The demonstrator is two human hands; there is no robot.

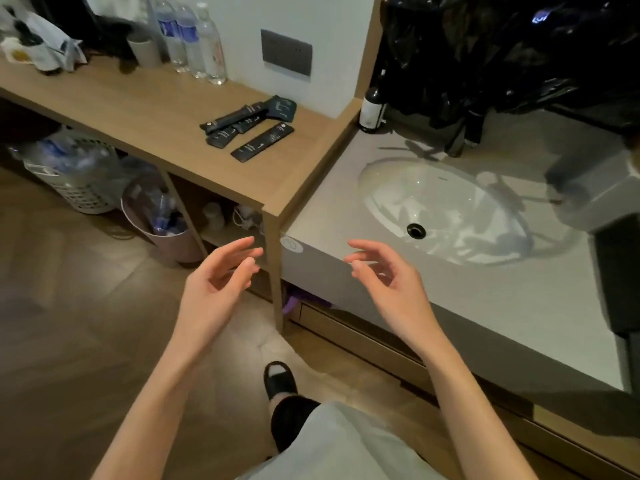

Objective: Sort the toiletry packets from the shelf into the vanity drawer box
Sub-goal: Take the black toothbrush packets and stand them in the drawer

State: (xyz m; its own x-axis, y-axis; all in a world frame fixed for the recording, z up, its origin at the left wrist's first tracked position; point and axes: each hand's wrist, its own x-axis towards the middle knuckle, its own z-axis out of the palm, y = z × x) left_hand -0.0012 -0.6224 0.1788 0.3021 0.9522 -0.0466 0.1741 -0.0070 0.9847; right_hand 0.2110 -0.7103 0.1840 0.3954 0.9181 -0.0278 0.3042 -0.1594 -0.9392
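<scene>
Nothing has been picked up yet, so the sort looks to be at its opening: both hands hang empty in the air on the near side of the sink [443,209], the left hand [214,282] to its left past the corner of the grey tabletop [346,209], the right hand [388,275] over that tabletop's front edge, each with fingers loosely spread and lightly curled, pinching nothing. The toiletry packets [249,128], a small heap of dark sachets with one long one lying apart on the near side, sit on the wooden shelf [138,109] to the left of the sink and further back. The next move probably calls for a forward reach to that heap, and for finding the vanity drawer box, which does not show; a closed drawer front [363,337] below the sink's tabletop may hide it and would need pulling out. Little blocks the reach: water bottles [194,39] stand well behind the packets, a dark bottle [372,109] and a black plastic bag [485,46] crowd the back of the sink, and a waste bin [162,223] sits under the shelf
</scene>
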